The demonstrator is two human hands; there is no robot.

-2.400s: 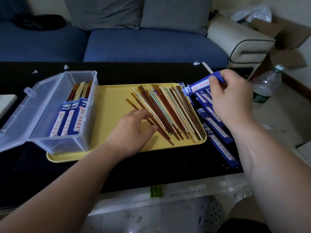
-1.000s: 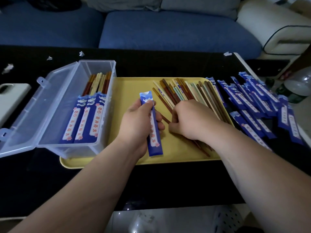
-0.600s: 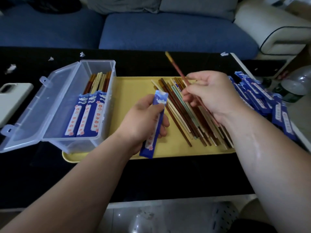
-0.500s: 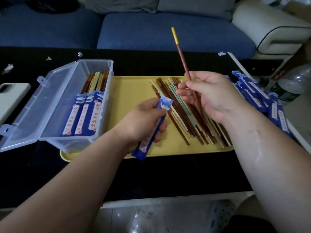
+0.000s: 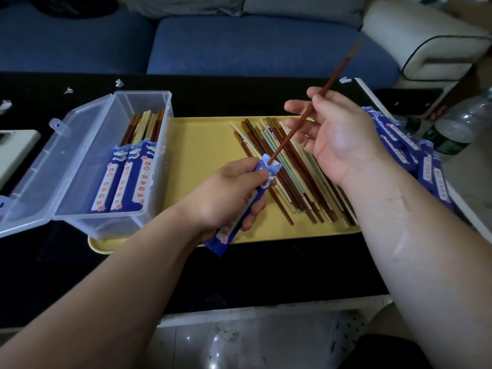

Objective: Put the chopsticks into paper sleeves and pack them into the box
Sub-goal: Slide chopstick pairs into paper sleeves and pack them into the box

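My left hand grips a blue paper sleeve tilted over the yellow tray. My right hand pinches a reddish-brown chopstick, slanted, its lower tip at the sleeve's open top. Several loose chopsticks of mixed colours lie on the tray's right half. The clear plastic box stands on the tray's left end with its lid open, holding three sleeved sets.
A pile of empty blue sleeves lies right of the tray on the black table. A water bottle stands at far right. A blue sofa is behind. A white object sits at the left edge.
My right hand lifted one chopstick from the pile, swung it from upright to slanted and brought its tip down to the sleeve's mouth. My left hand kept the sleeve and tilted it.
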